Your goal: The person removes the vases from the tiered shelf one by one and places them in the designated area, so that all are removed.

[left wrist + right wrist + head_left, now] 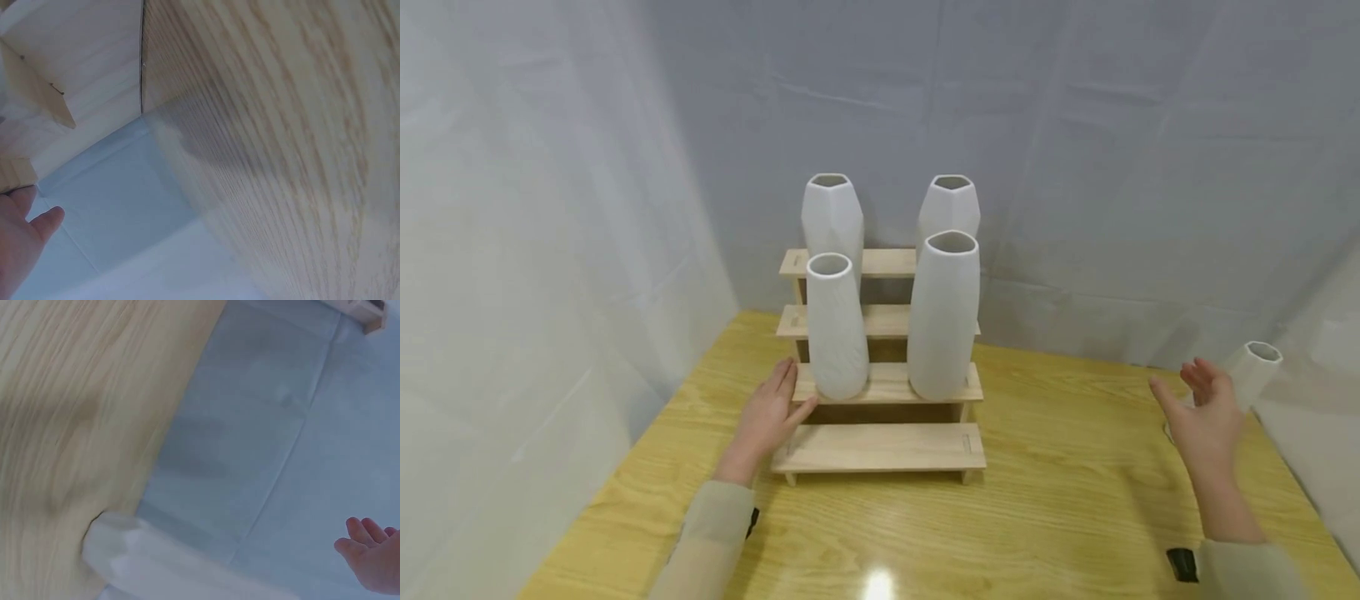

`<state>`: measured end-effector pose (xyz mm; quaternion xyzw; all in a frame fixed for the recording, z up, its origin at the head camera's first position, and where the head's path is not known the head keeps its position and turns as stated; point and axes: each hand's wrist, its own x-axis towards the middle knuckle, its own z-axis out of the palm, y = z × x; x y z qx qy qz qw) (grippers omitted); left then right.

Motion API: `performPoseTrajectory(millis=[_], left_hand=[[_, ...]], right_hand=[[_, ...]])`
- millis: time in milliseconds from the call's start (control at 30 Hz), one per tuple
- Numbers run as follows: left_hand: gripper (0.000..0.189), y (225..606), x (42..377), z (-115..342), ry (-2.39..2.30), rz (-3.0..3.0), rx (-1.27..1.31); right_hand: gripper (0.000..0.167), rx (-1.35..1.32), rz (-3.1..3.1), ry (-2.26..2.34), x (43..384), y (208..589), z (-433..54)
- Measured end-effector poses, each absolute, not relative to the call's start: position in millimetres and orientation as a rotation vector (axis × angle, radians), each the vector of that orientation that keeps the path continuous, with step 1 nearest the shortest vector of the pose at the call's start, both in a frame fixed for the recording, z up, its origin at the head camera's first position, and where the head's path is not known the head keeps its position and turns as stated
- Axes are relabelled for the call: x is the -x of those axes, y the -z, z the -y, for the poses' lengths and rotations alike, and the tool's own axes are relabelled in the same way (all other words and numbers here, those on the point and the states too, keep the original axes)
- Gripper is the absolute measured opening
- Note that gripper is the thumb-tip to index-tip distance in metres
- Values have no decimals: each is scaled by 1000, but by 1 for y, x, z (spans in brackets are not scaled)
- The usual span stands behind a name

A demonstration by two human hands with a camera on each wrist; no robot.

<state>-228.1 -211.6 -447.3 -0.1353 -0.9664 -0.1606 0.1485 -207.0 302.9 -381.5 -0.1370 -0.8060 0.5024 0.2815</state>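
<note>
My left hand [767, 417] rests against the left end of a stepped wooden stand [880, 450], its fingers laid along the second tread from the bottom. In the left wrist view, fingertips touch the end of a wooden plank [15, 175]. That tread holds a slim white vase [837, 333] and a wider white vase [945, 325], both upright. Behind them rise two faceted white vases [832, 212], partly hidden. At the far right my right hand [1208, 429] is raised with spread, slightly bent fingers, beside another white vase [1251, 375] that it partly covers.
The stand sits on a yellow wood-grain table [1060, 492]. Pale cloth [1075, 167] hangs behind and at both sides. In the right wrist view, the right-hand vase [156, 562] stands near the table's edge.
</note>
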Motion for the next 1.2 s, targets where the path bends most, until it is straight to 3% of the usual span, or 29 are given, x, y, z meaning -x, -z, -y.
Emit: performPoseTrajectory(millis=[333, 1200], left_hand=[[74, 449, 229, 213, 469, 2791, 389], [73, 449, 230, 215, 473, 2772, 404]], right_hand=[[59, -15, 2137, -1387, 215, 383, -265], [58, -345, 2215, -1437, 233, 355, -165]])
